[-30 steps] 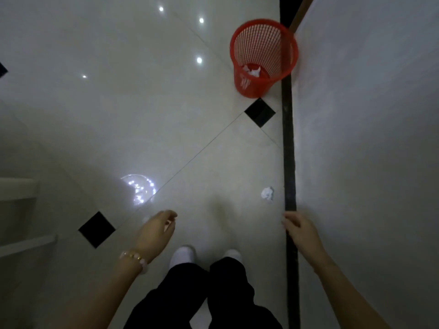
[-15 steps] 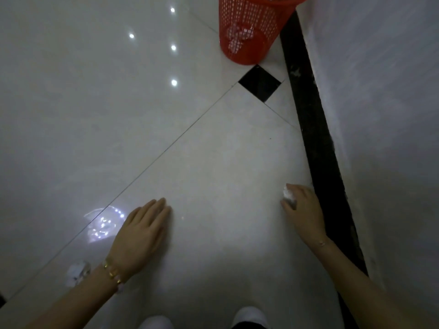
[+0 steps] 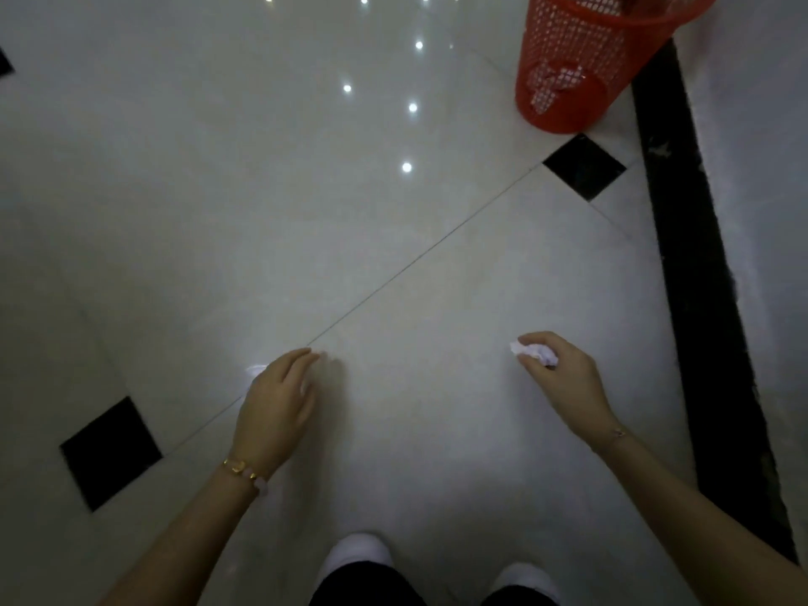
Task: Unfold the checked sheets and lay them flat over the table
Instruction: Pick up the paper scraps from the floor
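No checked sheet and no table appear in the head view, only a glossy tiled floor (image 3: 393, 264). My right hand (image 3: 564, 378) hangs above the floor near the dark skirting strip, its fingers closed on a small crumpled white paper ball (image 3: 535, 352). My left hand (image 3: 275, 404), with a gold and pink bracelet at the wrist, hovers lower left with its back to the camera and its fingers curved together. A pale patch shows at the palm's edge, and I cannot tell whether it is something held.
A red mesh waste basket (image 3: 581, 72) with crumpled paper inside stands at the top right beside the wall (image 3: 760, 168). A black skirting strip (image 3: 699, 299) runs along the wall. Black diamond tiles (image 3: 109, 452) mark the floor. My white shoes (image 3: 358, 557) show at the bottom.
My right hand has lifted off the floor with the paper ball in its fingers. My left hand has risen from flat on the floor and curled. The view has pulled back from the floor.
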The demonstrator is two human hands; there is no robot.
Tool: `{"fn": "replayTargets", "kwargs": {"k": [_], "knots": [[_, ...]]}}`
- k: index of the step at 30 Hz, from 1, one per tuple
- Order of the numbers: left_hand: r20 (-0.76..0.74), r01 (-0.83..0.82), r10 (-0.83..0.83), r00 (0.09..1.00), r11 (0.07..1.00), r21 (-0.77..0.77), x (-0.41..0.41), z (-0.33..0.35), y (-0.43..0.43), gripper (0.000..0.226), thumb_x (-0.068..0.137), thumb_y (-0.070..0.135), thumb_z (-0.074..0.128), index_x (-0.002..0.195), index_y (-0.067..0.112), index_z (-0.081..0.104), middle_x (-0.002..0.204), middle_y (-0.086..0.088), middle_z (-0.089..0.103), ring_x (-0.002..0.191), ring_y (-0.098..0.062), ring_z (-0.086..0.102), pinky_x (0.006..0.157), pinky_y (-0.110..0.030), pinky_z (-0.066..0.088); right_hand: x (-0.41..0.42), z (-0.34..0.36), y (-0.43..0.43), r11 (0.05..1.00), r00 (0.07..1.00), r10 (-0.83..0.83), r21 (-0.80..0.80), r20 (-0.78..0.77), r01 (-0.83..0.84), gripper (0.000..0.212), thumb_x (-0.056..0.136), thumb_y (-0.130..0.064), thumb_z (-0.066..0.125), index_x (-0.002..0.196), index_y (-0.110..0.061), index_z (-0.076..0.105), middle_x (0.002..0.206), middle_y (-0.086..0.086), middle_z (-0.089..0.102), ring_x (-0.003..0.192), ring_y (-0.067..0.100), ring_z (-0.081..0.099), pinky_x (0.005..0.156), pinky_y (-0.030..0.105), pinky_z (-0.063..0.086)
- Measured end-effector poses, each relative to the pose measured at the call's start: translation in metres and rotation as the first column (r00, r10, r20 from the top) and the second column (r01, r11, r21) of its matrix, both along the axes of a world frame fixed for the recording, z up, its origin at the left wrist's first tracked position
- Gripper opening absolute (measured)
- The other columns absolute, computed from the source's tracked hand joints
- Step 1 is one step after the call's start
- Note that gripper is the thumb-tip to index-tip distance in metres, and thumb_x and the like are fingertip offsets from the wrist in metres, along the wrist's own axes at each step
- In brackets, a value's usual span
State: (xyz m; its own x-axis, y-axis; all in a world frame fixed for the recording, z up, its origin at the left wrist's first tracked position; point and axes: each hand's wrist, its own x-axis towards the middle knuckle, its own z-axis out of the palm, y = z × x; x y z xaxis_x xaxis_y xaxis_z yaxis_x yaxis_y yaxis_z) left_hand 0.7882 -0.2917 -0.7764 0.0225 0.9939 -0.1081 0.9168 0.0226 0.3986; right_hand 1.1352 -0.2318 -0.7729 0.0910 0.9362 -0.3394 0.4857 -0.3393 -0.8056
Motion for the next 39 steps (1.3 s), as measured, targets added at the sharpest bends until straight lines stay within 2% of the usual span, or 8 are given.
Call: {"fn": "replayTargets", "kwargs": {"k": [3, 8, 16, 20, 24, 28, 34, 39], "knots": [[0.059, -0.209, 0.209, 0.976, 0.978, -0.009, -0.04, 0.01, -0.03, 0.051, 0.08, 0.038, 0.045, 0.114, 0.004, 0.061, 0.113, -0.013, 0.063, 0.105, -0.024, 0.056, 0.093, -0.029, 0.041, -0.017, 0.0, 0.003, 1.0, 0.997, 0.013, -0.027, -0.08, -0.015, 0.018, 0.086, -0.026, 0.067, 0.099, -0.014, 0.068, 0.094, 0.002, 0.07, 0.089, 0.016, 0.064, 0.074, 0.021, 0.046], [-0.015, -0.254, 0.255, 0.967, 0.958, -0.13, -0.058, -0.004, -0.074, 0.065, 0.075, 0.051, 0.052, 0.122, 0.007, 0.057, 0.122, -0.009, 0.059, 0.112, -0.021, 0.052, 0.096, -0.027, 0.036, -0.029, -0.005, 0.006, 0.997, 0.994, 0.07, -0.039, -0.082, -0.074, 0.017, 0.085, -0.027, 0.068, 0.097, -0.014, 0.069, 0.093, 0.003, 0.071, 0.088, 0.018, 0.065, 0.074, 0.024, 0.047], [0.127, -0.403, 0.414, 0.901, 0.909, -0.107, -0.025, -0.018, -0.061, 0.006, 0.087, 0.014, 0.062, 0.082, 0.012, 0.065, 0.081, 0.001, 0.056, 0.076, -0.024, 0.056, 0.061, -0.02, 0.032, -0.022, 0.001, -0.002, 0.992, 0.994, 0.11, -0.053, -0.023, -0.111, 0.013, 0.087, -0.026, 0.065, 0.096, -0.017, 0.066, 0.088, -0.004, 0.068, 0.084, 0.012, 0.063, 0.069, 0.015, 0.044], [0.239, -0.396, 0.419, 0.876, 0.907, -0.142, -0.008, -0.011, -0.034, 0.011, 0.088, 0.012, 0.063, 0.077, 0.014, 0.061, 0.072, -0.001, 0.061, 0.068, -0.017, 0.055, 0.062, -0.018, 0.04, -0.005, 0.005, -0.002, 0.995, 0.994, 0.094, -0.047, 0.055, -0.092, 0.012, 0.087, -0.025, 0.066, 0.098, -0.019, 0.064, 0.088, -0.007, 0.065, 0.081, 0.0, 0.059, 0.066, 0.011, 0.041], [0.353, -0.419, 0.483, 0.801, 0.874, -0.246, 0.007, 0.016, -0.008, 0.02, 0.087, 0.018, 0.064, 0.069, 0.022, 0.055, 0.067, 0.005, 0.058, 0.064, -0.004, 0.056, 0.064, -0.016, 0.045, 0.01, 0.028, -0.005, 0.995, 0.998, 0.053, -0.086, 0.044, -0.049, 0.016, 0.086, -0.023, 0.067, 0.093, -0.009, 0.067, 0.087, 0.002, 0.069, 0.08, 0.012, 0.063, 0.07, 0.02, 0.049], [0.449, -0.382, 0.598, 0.664, 0.788, -0.484, 0.022, 0.087, 0.004, 0.025, 0.084, 0.025, 0.065, 0.084, 0.001, 0.059, 0.071, -0.002, 0.06, 0.07, -0.018, 0.062, 0.075, -0.041, 0.055, 0.021, 0.091, -0.025, 0.988, 0.998, -0.041, -0.152, -0.045, 0.034, 0.009, 0.084, -0.015, 0.069, 0.086, -0.006, 0.069, 0.081, 0.003, 0.068, 0.072, 0.006, 0.06, 0.066, 0.012, 0.047], [0.467, -0.32, 0.64, 0.61, 0.738, -0.594, 0.055, 0.261, 0.002, 0.02, 0.073, 0.033, 0.061, 0.079, 0.014, 0.059, 0.073, -0.003, 0.062, 0.072, -0.019, 0.062, 0.07, -0.033, 0.05, 0.049, 0.243, -0.08, 0.914, 0.949, -0.292, -0.328, -0.119, 0.24, 0.004, 0.088, -0.009, 0.064, 0.091, -0.009, 0.066, 0.076, 0.004, 0.063, 0.069, 0.012, 0.059, 0.066, 0.02, 0.05], [0.443, -0.299, 0.638, 0.63, 0.725, -0.62, 0.079, 0.439, -0.025, 0.007, 0.087, 0.005, 0.06, 0.081, 0.001, 0.059, 0.072, -0.008, 0.059, 0.068, -0.019, 0.061, 0.066, -0.032, 0.049, 0.066, 0.426, -0.134, 0.82, 0.882, -0.45, -0.454, -0.137, 0.348, 0.005, 0.082, -0.02, 0.069, 0.081, -0.015, 0.068, 0.08, 0.009, 0.065, 0.075, 0.021, 0.061, 0.078, 0.037, 0.05]]}}
